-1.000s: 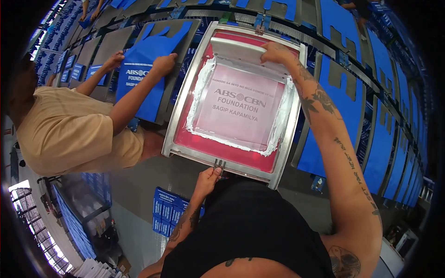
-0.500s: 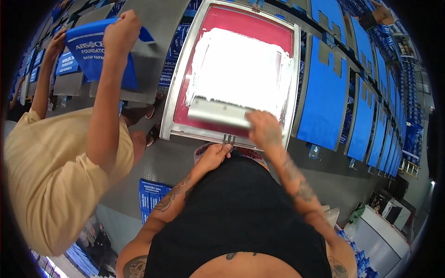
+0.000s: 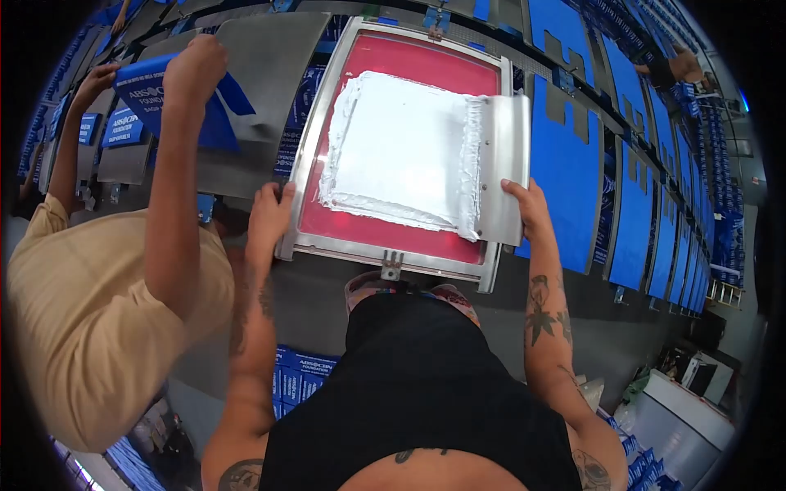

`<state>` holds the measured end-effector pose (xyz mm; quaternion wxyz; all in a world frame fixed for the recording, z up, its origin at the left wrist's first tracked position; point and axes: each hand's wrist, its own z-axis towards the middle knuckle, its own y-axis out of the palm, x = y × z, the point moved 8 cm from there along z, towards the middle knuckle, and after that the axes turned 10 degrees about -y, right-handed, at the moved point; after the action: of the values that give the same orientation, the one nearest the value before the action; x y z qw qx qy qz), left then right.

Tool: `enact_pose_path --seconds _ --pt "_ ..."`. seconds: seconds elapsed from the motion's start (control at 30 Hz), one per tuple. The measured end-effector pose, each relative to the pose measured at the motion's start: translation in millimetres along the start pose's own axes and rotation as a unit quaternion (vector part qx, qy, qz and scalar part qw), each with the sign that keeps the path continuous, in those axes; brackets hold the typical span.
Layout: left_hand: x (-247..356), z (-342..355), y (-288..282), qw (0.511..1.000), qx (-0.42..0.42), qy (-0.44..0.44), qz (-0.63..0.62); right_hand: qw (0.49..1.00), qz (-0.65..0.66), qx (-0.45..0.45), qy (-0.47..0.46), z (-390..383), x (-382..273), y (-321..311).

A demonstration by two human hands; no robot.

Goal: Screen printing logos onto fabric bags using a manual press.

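Observation:
In front of me lies a screen-printing frame (image 3: 306, 168), a silvery metal rim around red mesh. A broad square of white ink (image 3: 401, 155) covers the mesh, with thick ridges along its edges. A wide metal squeegee (image 3: 501, 147) rests lengthwise along the frame's right side, against the ink's right ridge. My right hand (image 3: 528, 209) grips the squeegee's outer edge near its lower end, thumb on top. My left hand (image 3: 268, 219) is closed on the frame's left rail near the near corner. A metal bracket (image 3: 392, 263) sits at the middle of the near rail.
To the right, several blue fabric pieces (image 3: 559, 172) lie on grey boards in a row. At left, a co-worker in a tan shirt (image 3: 131, 278) holds up a blue printed piece (image 3: 151, 86) over a grey board (image 3: 254, 82). Blue printed pieces (image 3: 299, 372) are below.
The squeegee has gone from crosswise at the near end to lengthwise on the right side, with my right hand. My left hand has moved from the near bracket to the frame's left rail.

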<state>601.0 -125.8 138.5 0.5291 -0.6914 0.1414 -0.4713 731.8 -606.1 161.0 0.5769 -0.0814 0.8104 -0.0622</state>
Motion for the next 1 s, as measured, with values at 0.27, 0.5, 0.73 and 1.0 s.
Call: enact_pose_path --seconds 0.27,0.5,0.73,1.0 --pt "-12 -34 32 0.972 -0.149 -0.124 -0.133 0.955 0.291 -0.001 0.052 4 102 -28" --pt "-11 -13 33 0.961 -0.195 -0.098 -0.169 0.956 0.288 0.047 0.043 -30 61 -28" --pt "-28 -29 37 0.952 -0.216 -0.135 -0.169 0.967 0.255 0.019 0.010 -36 15 -10" --pt "-28 -34 38 0.971 -0.168 -0.092 -0.139 0.976 0.214 0.020 -0.016 -27 26 -26"
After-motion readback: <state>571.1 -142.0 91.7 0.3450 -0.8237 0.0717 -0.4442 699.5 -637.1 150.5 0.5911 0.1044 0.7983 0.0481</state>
